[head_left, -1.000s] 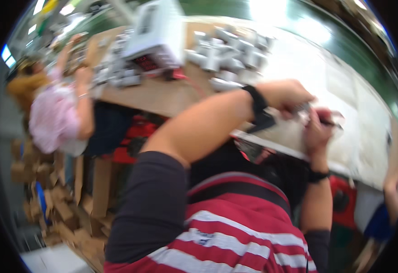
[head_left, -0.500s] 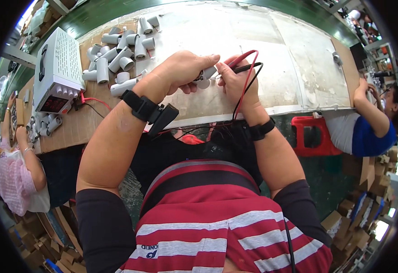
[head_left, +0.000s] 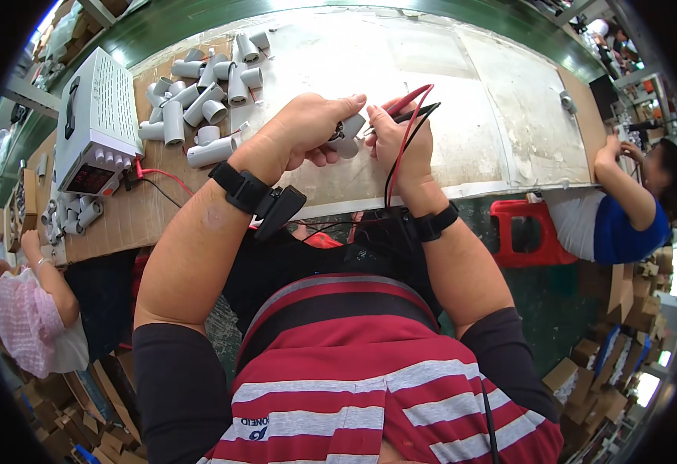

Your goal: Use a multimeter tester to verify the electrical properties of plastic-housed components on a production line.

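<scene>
My left hand (head_left: 307, 124) grips a short grey plastic tube fitting (head_left: 346, 145) over the near middle of the table. Its thumb lies along the top and the fingers curl underneath. Close on the right, my right hand (head_left: 406, 151) pinches a pair of test probes, one red (head_left: 406, 99) and one black (head_left: 412, 117). Their tips point at the fitting; whether they touch it I cannot tell. The probe leads loop up and drop past my right wrist. Black straps circle both wrists.
A white bench power supply (head_left: 100, 116) with a lit display stands at the left, red and black leads plugged in. Beside it lies a pile of grey tube fittings (head_left: 173, 122) on cardboard. A red stool (head_left: 528, 232) is at right; people sit at both sides.
The grey fitting has tilted and shows more of its body in my left hand. My right hand has shifted slightly left, and the leads hang closer to the wrist.
</scene>
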`<state>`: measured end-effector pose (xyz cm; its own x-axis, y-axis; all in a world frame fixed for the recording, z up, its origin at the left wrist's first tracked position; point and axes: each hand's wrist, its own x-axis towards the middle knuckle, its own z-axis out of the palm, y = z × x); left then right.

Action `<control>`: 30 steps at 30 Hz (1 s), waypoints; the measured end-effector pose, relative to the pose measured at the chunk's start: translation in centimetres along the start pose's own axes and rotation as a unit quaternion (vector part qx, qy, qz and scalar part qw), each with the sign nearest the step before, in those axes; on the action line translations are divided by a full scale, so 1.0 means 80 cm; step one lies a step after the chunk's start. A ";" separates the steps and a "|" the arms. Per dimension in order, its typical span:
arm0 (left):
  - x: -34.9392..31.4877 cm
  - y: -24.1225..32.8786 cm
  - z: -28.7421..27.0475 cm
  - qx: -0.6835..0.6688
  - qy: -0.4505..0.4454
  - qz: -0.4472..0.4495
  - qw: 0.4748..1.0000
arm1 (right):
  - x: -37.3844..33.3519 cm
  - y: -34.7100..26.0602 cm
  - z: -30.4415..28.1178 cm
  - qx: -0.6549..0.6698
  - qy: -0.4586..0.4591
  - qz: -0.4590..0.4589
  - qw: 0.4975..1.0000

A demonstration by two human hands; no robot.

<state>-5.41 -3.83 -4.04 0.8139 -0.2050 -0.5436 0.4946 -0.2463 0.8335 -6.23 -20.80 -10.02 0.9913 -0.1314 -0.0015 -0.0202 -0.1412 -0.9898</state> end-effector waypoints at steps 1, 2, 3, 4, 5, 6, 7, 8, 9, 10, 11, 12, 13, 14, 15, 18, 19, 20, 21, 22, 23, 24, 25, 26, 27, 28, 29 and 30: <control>0.000 -0.001 0.000 -0.003 -0.005 0.001 1.000 | -0.001 0.003 0.002 -0.002 -0.001 -0.001 1.000; 0.001 -0.003 -0.001 -0.007 -0.010 0.003 1.000 | -0.002 0.007 0.004 -0.004 0.008 -0.017 1.000; 0.002 -0.004 -0.001 -0.011 -0.015 0.005 1.000 | -0.002 0.012 0.006 -0.005 0.016 -0.033 0.999; 0.002 -0.005 -0.002 -0.014 -0.015 0.006 1.000 | -0.003 0.012 0.009 -0.006 0.024 -0.048 0.999; 0.002 -0.005 -0.003 -0.017 -0.019 0.006 1.000 | -0.005 0.012 0.010 -0.009 0.022 -0.049 0.999; 0.002 -0.006 -0.004 -0.021 -0.023 0.006 1.000 | -0.006 0.012 0.011 -0.010 0.024 -0.054 0.998; 0.003 -0.007 -0.004 -0.024 -0.027 0.005 0.999 | -0.008 0.011 0.012 -0.012 0.025 -0.058 0.998; 0.004 -0.009 -0.005 -0.027 -0.028 0.006 0.999 | -0.009 0.011 0.012 -0.013 0.027 -0.063 0.998; 0.004 -0.009 -0.006 -0.031 -0.029 0.009 0.999 | -0.009 0.011 0.013 -0.016 0.025 -0.064 0.998; 0.004 -0.010 -0.006 -0.035 -0.031 0.011 0.999 | -0.009 0.012 0.013 -0.017 0.023 -0.069 0.997; 0.005 -0.011 -0.006 -0.039 -0.033 0.012 0.999 | -0.010 0.013 0.013 -0.018 0.021 -0.075 0.997; 0.004 -0.013 -0.005 -0.042 -0.033 0.013 0.998 | -0.010 0.013 0.013 -0.019 0.019 -0.080 0.996; 0.003 -0.014 -0.003 -0.045 -0.033 0.015 0.998 | -0.012 0.014 0.012 -0.021 0.017 -0.080 0.996; 0.003 -0.015 -0.003 -0.047 -0.033 0.018 0.998 | -0.014 0.011 0.012 -0.024 0.018 -0.078 0.996; 0.003 -0.015 -0.003 -0.049 -0.032 0.021 0.998 | -0.016 0.009 0.012 -0.026 0.019 -0.076 0.997; 0.008 -0.018 0.000 -0.057 -0.039 0.028 0.997 | -0.012 0.012 0.008 -0.034 0.015 -0.075 0.996; 0.010 -0.019 -0.001 -0.060 -0.042 0.032 0.997 | -0.010 0.013 0.008 -0.037 0.012 -0.076 0.996; 0.011 -0.020 -0.003 -0.062 -0.042 0.032 0.997 | -0.009 0.013 0.007 -0.040 0.010 -0.077 0.996; 0.013 -0.021 -0.004 -0.063 -0.042 0.034 0.997 | -0.007 0.014 0.007 -0.042 0.009 -0.078 0.996; 0.016 -0.022 -0.006 -0.064 -0.043 0.035 0.996 | -0.006 0.015 0.008 -0.045 0.009 -0.078 0.996; 0.019 -0.023 -0.007 -0.064 -0.043 0.036 0.996 | -0.005 0.015 0.009 -0.047 0.009 -0.079 0.996; 0.009 -0.021 -0.012 -0.056 -0.016 0.025 0.998 | -0.007 0.013 0.019 -0.023 -0.009 -0.075 0.997; 0.011 -0.023 -0.012 -0.043 -0.025 0.035 0.998 | -0.006 0.018 0.022 -0.016 -0.017 -0.075 0.997; 0.013 -0.026 -0.015 -0.028 -0.027 0.042 0.998 | -0.001 0.034 0.024 0.018 -0.002 -0.077 0.997; 0.013 -0.026 -0.017 -0.012 -0.027 0.047 0.998 | 0.006 0.046 0.023 0.055 0.012 -0.077 0.995; 0.009 -0.024 -0.018 -0.011 -0.036 0.043 0.998 | 0.014 0.059 0.010 -0.039 0.002 -0.118 0.992; 0.016 -0.018 -0.010 -0.009 -0.044 0.038 0.998 | 0.030 0.086 -0.013 -0.129 0.002 -0.238 0.963; 0.029 -0.028 -0.005 -0.027 -0.044 0.057 0.997 | 0.032 0.085 -0.020 -0.120 -0.032 -0.223 0.967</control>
<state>-4.54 -3.37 -7.12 0.8372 -0.3118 -0.4493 0.4180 -0.1649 0.8933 -4.07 -23.64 -16.50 0.9139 0.0550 0.4023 0.3901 -0.3941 -0.8322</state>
